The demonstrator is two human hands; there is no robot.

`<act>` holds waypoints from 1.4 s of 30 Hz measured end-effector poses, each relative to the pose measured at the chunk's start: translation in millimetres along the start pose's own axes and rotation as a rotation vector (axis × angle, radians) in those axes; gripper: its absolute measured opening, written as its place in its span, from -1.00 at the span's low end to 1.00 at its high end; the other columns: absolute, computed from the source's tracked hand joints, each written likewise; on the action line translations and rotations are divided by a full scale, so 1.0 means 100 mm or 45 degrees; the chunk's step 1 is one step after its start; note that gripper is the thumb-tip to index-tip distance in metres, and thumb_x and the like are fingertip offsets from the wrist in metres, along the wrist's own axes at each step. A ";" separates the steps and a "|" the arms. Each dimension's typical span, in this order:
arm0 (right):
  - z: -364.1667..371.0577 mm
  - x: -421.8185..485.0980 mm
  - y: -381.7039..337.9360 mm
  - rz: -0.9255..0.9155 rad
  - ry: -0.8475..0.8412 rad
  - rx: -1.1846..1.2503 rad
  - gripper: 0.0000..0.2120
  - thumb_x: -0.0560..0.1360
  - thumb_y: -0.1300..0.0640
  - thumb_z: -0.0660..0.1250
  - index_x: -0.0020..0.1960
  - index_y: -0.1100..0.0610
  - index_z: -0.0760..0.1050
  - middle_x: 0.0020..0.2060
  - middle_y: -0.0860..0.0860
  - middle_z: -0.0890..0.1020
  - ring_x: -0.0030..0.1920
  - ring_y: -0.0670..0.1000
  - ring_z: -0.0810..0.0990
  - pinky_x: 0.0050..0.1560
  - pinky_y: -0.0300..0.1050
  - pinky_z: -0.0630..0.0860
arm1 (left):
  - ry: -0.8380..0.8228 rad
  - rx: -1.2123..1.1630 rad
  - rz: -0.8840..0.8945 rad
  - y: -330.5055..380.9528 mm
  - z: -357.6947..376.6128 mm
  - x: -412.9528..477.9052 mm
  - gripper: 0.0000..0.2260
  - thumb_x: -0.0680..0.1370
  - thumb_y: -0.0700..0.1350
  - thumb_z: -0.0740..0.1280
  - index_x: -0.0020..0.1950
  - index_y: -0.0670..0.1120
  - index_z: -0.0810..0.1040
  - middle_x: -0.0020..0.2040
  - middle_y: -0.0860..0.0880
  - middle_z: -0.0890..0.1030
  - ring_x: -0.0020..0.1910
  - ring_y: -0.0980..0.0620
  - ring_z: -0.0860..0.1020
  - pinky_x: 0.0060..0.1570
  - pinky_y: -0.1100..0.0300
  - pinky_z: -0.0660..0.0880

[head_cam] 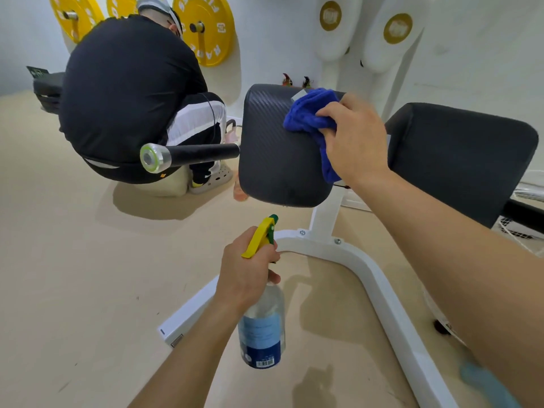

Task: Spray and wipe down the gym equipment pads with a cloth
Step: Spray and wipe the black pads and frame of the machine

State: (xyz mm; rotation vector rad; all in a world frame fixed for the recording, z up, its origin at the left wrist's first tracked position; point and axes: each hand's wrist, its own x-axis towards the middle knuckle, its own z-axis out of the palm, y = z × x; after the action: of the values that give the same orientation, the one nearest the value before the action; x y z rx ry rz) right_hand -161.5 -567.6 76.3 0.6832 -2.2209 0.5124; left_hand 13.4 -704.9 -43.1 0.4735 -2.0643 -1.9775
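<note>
Two black pads sit side by side on a white frame: a left pad (pixel 273 154) and a right pad (pixel 462 154). My right hand (pixel 356 136) grips a blue cloth (pixel 309 116) and presses it against the upper right part of the left pad. Lower down, my left hand (pixel 247 269) holds a clear spray bottle (pixel 262 331) by its neck. The bottle has a yellow and green trigger head and a blue label, and its nozzle points up toward the pads.
A person in a black top (pixel 129 92) crouches at the left with their back to me. A black handle bar with a silver end cap (pixel 188 156) sticks out left of the pad. The white frame base (pixel 371 275) curves across the beige floor. Yellow weight plates (pixel 206 28) hang behind.
</note>
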 end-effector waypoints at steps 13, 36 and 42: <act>0.10 -0.37 -0.04 -0.092 0.025 0.011 -0.70 0.57 0.19 0.25 0.27 0.17 0.57 0.05 0.10 0.58 0.04 0.08 0.51 0.05 -0.15 0.44 | 0.044 -0.123 -0.060 -0.26 -0.15 -0.16 -0.75 0.32 -0.19 0.25 -0.15 -0.04 0.70 -0.07 -0.07 0.70 -0.20 -0.02 0.57 -0.32 0.10 0.63; 0.26 -0.32 0.00 -0.576 -0.093 -0.293 -0.69 0.56 0.19 0.32 0.29 0.18 0.53 0.10 0.15 0.59 0.02 0.22 0.53 -0.07 0.11 0.51 | 0.151 -0.157 0.103 -0.14 0.04 0.06 -0.73 0.34 -0.17 0.26 -0.06 -0.10 0.69 -0.13 -0.02 0.67 -0.26 0.15 0.58 -0.32 0.08 0.66; 0.75 -1.10 -0.19 -0.820 -0.291 -0.225 -0.73 0.49 0.32 0.30 0.18 0.26 0.57 -0.12 0.16 0.56 -0.18 0.19 0.48 -0.21 0.06 0.43 | 0.183 -0.184 0.117 -0.07 -0.12 0.14 -0.74 0.36 -0.20 0.25 -0.05 -0.13 0.67 -0.13 -0.02 0.68 -0.25 0.15 0.58 -0.31 0.09 0.65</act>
State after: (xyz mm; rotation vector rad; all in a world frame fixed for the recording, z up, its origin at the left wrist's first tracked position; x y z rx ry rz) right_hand -126.3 -588.8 -52.1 1.3383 -2.0523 -0.0901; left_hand 6.0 -721.8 -50.4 0.4677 -1.8104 -1.9610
